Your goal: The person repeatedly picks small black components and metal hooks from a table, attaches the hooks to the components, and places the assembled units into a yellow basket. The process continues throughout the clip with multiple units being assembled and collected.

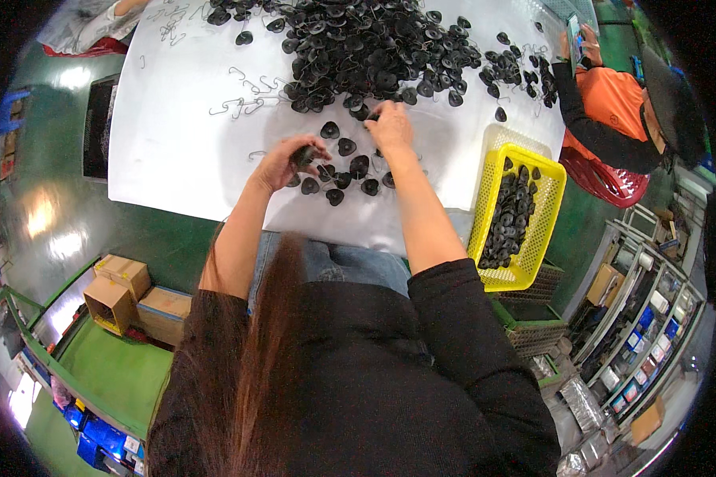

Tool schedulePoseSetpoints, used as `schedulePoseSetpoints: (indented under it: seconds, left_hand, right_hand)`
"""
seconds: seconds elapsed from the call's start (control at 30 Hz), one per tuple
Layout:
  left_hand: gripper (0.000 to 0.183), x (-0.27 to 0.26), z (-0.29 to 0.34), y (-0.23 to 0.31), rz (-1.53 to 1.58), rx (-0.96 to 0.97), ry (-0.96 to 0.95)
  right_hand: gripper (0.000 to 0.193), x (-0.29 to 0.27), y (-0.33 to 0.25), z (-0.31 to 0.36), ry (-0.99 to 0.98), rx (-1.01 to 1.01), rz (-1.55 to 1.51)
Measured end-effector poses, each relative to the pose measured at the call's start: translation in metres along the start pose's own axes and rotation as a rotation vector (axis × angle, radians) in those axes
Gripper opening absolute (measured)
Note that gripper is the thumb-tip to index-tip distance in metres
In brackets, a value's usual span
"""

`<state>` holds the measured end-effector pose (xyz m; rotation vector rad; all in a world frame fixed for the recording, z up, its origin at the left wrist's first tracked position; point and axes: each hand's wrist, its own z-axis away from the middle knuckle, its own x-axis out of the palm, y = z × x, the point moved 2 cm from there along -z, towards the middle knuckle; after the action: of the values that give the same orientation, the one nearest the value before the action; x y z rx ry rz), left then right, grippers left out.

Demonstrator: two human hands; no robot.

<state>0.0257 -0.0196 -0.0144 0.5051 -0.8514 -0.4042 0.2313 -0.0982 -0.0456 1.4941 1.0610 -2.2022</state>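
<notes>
My left hand [278,165] is closed around a black rounded-triangular piece [303,156], just above the white table. My right hand [393,129] reaches the near edge of a big pile of similar black pieces [350,48]. Its fingertips pinch one black piece [371,116], partly hidden by the fingers. Between and below the hands lies a loose group of black pieces [359,166], several of them showing a small round centre. Thin metal wire hooks [247,105] lie left of the pile.
A yellow perforated basket [555,203] with black pieces stands at the table's right edge. Another person in orange and black [612,103] sits at the far right, holding a phone-like device. A sleeve [95,28] shows at the far left. Cardboard boxes [119,290] rest on the lower left.
</notes>
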Motion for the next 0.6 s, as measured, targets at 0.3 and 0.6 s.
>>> schedulePoseSetpoints:
  seconds: [0.3,0.6]
  left_hand:
    - [0.028,0.01,-0.042,0.008,-0.267,0.091,0.211]
    - [0.024,0.06,-0.05,-0.014,0.045,-0.161,0.067]
  right_hand:
    - [0.015,-0.02,0.03,0.024,-0.481,0.267,-1.146]
    - [0.014,-0.052,0.013,0.048,-0.344,0.275,-1.259]
